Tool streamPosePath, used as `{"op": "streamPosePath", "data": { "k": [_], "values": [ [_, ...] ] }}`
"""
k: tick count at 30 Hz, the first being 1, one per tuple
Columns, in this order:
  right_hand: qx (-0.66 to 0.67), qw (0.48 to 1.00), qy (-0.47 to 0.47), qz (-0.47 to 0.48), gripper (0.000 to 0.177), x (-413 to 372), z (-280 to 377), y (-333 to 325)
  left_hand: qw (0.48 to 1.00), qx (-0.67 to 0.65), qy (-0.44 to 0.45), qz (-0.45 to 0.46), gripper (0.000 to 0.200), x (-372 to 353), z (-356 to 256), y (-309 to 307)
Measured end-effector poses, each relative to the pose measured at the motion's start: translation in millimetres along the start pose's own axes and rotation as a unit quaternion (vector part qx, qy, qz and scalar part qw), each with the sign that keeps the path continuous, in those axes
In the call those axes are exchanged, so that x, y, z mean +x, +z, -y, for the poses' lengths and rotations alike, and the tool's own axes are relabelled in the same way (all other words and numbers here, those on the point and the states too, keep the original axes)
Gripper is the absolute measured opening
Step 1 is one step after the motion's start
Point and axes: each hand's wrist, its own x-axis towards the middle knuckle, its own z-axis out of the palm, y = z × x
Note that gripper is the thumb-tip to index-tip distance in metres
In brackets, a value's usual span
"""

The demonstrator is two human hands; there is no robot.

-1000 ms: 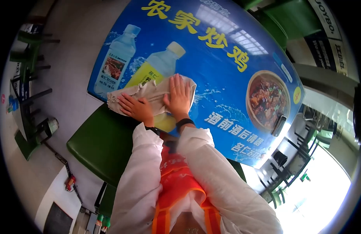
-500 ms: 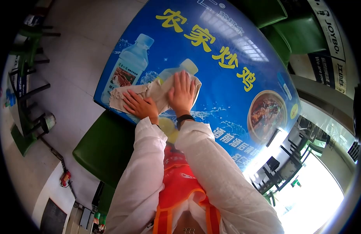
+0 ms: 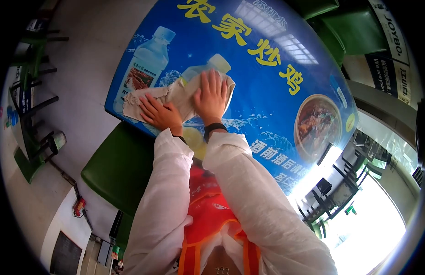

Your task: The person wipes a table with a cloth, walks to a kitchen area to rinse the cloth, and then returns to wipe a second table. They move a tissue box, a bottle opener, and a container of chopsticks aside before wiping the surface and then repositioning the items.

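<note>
A beige cloth (image 3: 182,99) with a frayed left end lies spread on a glossy blue table (image 3: 249,87) printed with bottles, yellow characters and a bowl of food. My left hand (image 3: 163,112) lies flat on the cloth's left part, fingers stretched toward the upper left. Beside it, a little farther up, my right hand (image 3: 211,97) presses flat on the cloth's right part, fingers pointing away from me. A dark band circles the right wrist. Neither hand is wrapped around the cloth; the palms cover part of it.
A green chair (image 3: 118,167) stands against the table's near left edge. More green seats (image 3: 354,34) are at the far right side. Dark chair frames (image 3: 38,105) show along the left, and bright light (image 3: 368,224) comes in at the lower right.
The view has tilted slightly, so the table appears higher in the frame. Both hands stay flat on the cloth, in nearly the same place on the table.
</note>
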Motion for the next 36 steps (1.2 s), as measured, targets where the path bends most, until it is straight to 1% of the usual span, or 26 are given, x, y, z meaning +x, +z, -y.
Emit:
{"op": "streamPosePath", "data": {
  "k": [2,4,5,6,7,8,9,10,12,14,16,17,18,19,20,22,24,25,26,27,28,29,31,32,34,36],
  "values": [
    [0.026,0.999,-0.015,-0.033,0.052,-3.2,-2.7,2.0,1.000,0.006,-0.002,-0.010,0.061,-2.6,1.3,2.6],
    [0.033,0.998,-0.024,-0.045,0.051,-7.2,-11.1,0.8,0.998,-0.032,0.023,-0.039,0.060,-0.9,1.7,-1.9],
    [0.037,0.997,-0.051,-0.046,0.051,-10.1,-17.0,-3.3,0.996,-0.033,0.043,-0.069,0.054,-2.0,1.3,-6.1],
    [0.044,0.995,-0.074,-0.050,0.050,-15.1,-20.4,-7.9,0.996,-0.031,0.047,-0.072,0.054,-7.4,16.9,-3.3],
    [0.049,0.995,-0.078,-0.031,0.050,-27.6,-35.6,-15.6,0.978,-0.179,0.102,-0.040,0.050,-7.5,38.3,6.1],
    [0.032,0.997,-0.069,-0.024,0.052,-42.6,-53.4,-21.9,0.932,-0.325,0.161,0.000,0.047,-4.9,46.2,9.5],
    [0.007,0.999,-0.029,-0.022,0.053,-58.4,-72.6,-33.0,0.879,-0.448,0.155,0.042,0.044,-15.1,46.4,-0.4],
    [-0.018,1.000,0.006,-0.018,0.055,-74.1,-92.5,-45.9,0.873,-0.456,0.165,0.044,0.044,-32.0,42.5,-8.9],
    [-0.042,0.999,0.030,-0.012,0.057,-103.6,-133.5,-74.5,0.871,-0.483,0.054,0.079,0.046,-73.4,33.6,-27.5],
    [-0.061,0.993,0.103,-0.009,0.058,-137.0,-176.7,-100.9,0.904,-0.389,0.169,0.049,0.049,-106.9,24.7,-28.9],
    [-0.107,0.984,0.138,-0.039,0.058,-174.7,-219.3,-121.5,0.928,-0.308,0.199,0.064,0.052,-141.3,6.5,-37.8],
    [-0.109,0.980,0.160,-0.045,0.058,-198.1,-236.3,-132.1,0.922,-0.315,0.213,0.066,0.052,-157.1,-1.9,-45.5],
    [-0.113,0.976,0.181,-0.050,0.057,-219.9,-248.9,-142.3,0.930,-0.289,0.211,0.084,0.054,-172.0,-10.7,-51.7],
    [-0.118,0.966,0.223,-0.064,0.057,-240.1,-255.9,-151.8,0.937,-0.263,0.208,0.101,0.056,-181.9,-18.2,-54.1],
    [-0.122,0.954,0.263,-0.077,0.057,-259.3,-260.7,-157.9,0.932,-0.270,0.220,0.103,0.056,-186.8,-24.1,-54.6],
    [-0.146,0.925,0.337,-0.093,0.055,-288.8,-265.1,-161.0,0.926,-0.236,0.274,0.107,0.057,-193.6,-35.8,-51.2],
    [-0.143,0.899,0.406,-0.080,0.055,-303.7,-258.7,-155.8,0.917,-0.231,0.302,0.119,0.058,-191.8,-57.6,-48.6],
    [-0.136,0.887,0.438,-0.059,0.055,-304.7,-252.0,-152.2,0.928,-0.209,0.290,0.105,0.058,-190.5,-73.4,-49.3],
    [-0.100,0.885,0.449,-0.070,0.059,-306.9,-248.1,-143.7,0.939,-0.185,0.276,0.092,0.058,-190.9,-88.1,-48.0],
    [-0.095,0.885,0.451,-0.066,0.064,-300.5,-234.2,-142.9,0.947,-0.160,0.260,0.094,0.058,-190.5,-102.5,-43.2],
    [-0.088,0.886,0.452,-0.060,0.068,-290.9,-219.8,-144.2,0.945,-0.160,0.266,0.100,0.058,-192.3,-117.3,-39.8],
    [-0.089,0.883,0.456,-0.059,0.068,-282.8,-213.9,-139.4,0.960,-0.125,0.237,0.082,0.058,-192.4,-132.1,-35.7],
    [-0.117,0.860,0.492,-0.069,0.074,-265.1,-211.1,-133.1,0.978,-0.066,0.191,0.058,0.059,-191.0,-154.8,-27.7],
    [-0.116,0.860,0.492,-0.064,0.074,-255.1,-216.2,-133.9,0.978,-0.062,0.190,0.060,0.059,-190.0,-163.3,-24.6],
    [-0.170,0.852,0.488,-0.088,0.070,-225.2,-225.7,-138.6,0.990,-0.016,0.119,0.070,0.060,-187.4,-178.9,-27.5],
    [-0.173,0.862,0.464,-0.107,0.067,-194.7,-246.6,-141.6,0.993,0.000,0.096,0.064,0.060,-185.6,-186.4,-23.8]
  ]
}}
